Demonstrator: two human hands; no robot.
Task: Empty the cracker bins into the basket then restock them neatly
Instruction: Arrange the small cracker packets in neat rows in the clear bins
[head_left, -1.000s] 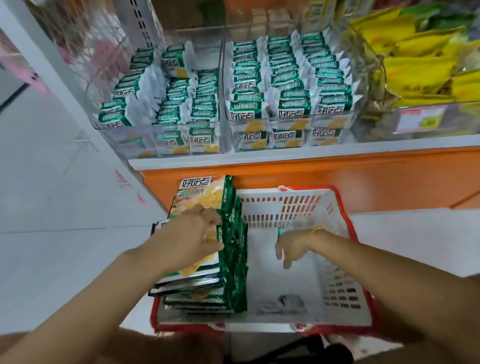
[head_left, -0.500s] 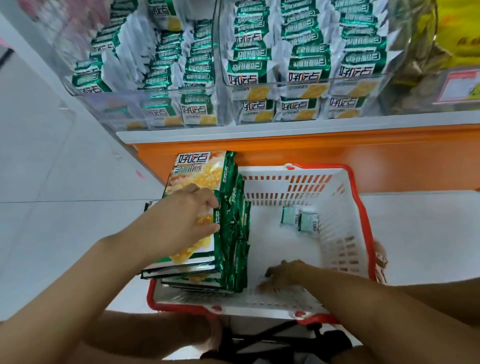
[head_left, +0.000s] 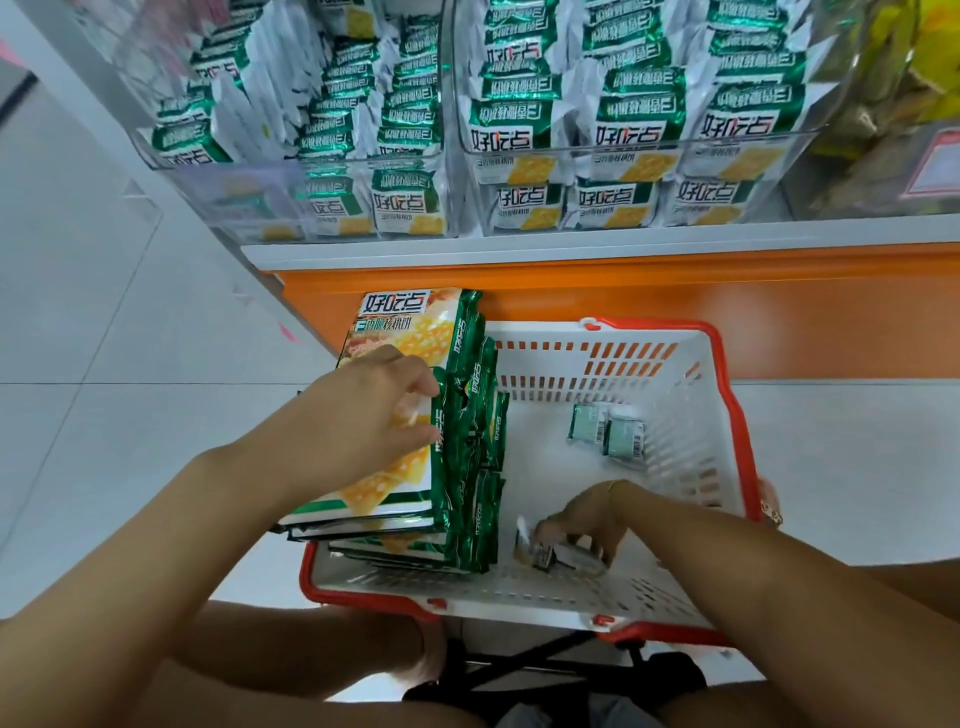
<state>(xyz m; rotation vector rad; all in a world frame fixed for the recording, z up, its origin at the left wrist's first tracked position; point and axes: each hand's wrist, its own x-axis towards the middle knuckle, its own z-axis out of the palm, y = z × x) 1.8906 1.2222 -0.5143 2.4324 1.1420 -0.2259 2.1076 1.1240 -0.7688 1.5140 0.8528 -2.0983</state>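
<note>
Right hand gathers small packets low in the basket

The right hand (head_left: 582, 525) pinches small packets (head_left: 550, 556) on the near floor of the basket (head_left: 727, 395). A loose pair of packets (head_left: 608, 436) lies just beyond its fingertips, toward the far right wall, long sides pointing away, so this hand is the nearer one. The left hand (head_left: 374, 415) curls over the edge of the stack of big packs (head_left: 415, 332). The bins (head_left: 623, 156) sit above and beyond both hands.
</note>
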